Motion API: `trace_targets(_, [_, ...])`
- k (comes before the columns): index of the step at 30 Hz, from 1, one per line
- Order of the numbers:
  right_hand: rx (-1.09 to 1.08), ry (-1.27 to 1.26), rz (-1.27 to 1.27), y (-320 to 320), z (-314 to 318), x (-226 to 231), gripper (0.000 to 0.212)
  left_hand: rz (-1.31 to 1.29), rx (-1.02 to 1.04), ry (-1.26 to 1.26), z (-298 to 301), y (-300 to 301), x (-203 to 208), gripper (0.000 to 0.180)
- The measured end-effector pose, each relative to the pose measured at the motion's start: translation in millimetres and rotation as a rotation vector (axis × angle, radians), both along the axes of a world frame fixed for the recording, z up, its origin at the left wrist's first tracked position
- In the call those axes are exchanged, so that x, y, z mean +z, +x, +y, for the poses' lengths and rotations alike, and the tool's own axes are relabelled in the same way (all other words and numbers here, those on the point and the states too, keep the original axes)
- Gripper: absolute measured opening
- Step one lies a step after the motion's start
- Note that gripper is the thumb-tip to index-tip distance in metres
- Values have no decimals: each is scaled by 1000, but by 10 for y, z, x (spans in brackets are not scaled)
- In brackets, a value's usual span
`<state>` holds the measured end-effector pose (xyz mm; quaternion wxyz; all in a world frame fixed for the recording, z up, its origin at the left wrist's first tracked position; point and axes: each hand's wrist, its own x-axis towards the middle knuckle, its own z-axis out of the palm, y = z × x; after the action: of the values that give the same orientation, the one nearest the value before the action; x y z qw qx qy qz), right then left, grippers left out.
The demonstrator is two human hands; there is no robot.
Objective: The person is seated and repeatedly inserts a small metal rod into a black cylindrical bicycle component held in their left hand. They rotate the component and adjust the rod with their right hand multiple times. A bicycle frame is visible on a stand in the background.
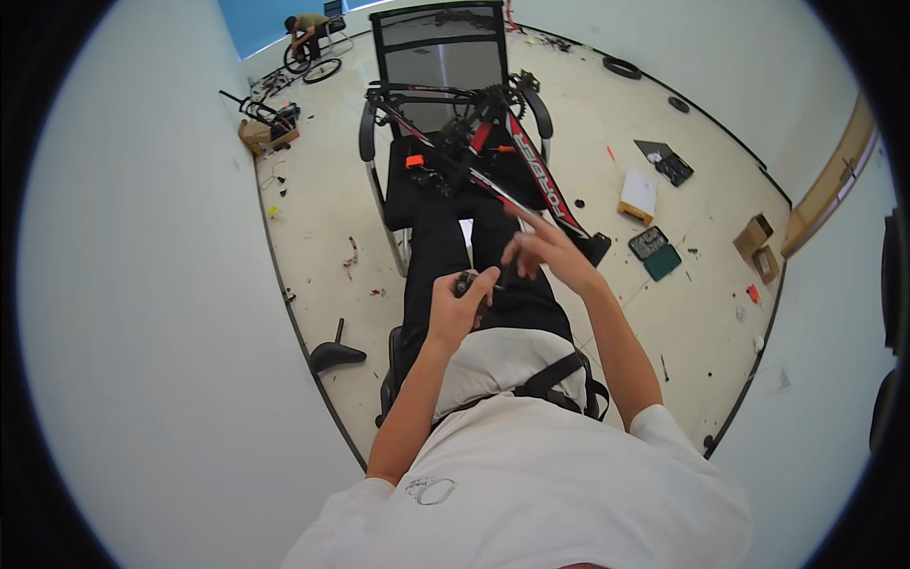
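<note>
Over my lap, my left hand [459, 305] is closed around a small black part [464, 283], its thumb pressed along the top. Most of that part is hidden by the fingers, so its exact kind does not show. My right hand [548, 252] hovers just to the right and farther out, fingers spread and slightly blurred, with nothing visible in its grasp. Ahead of both hands, a black, red and white bicycle frame [538, 171] lies across a black office chair [438, 71]. On the chair seat are an orange piece [414, 161] and several dark parts.
To the right lie an open green tool case [664, 261], a black tool case [675, 169], a white-topped box [639, 194] and cardboard boxes [755, 237]. A bicycle saddle [337, 356] rests at left. Far back, another person [305, 33] sits by bicycle wheels [322, 70].
</note>
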<state>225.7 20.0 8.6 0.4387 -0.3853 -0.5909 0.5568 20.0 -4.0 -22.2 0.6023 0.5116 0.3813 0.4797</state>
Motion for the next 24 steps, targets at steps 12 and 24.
trace_targets(12, [351,152,4,-314,-155,388,67,172,203,26,116,-93,-146,44])
trace_targets(24, [-266,669,-628,-298,-219,38,46,94,-130,-219,213,-208,-165,37])
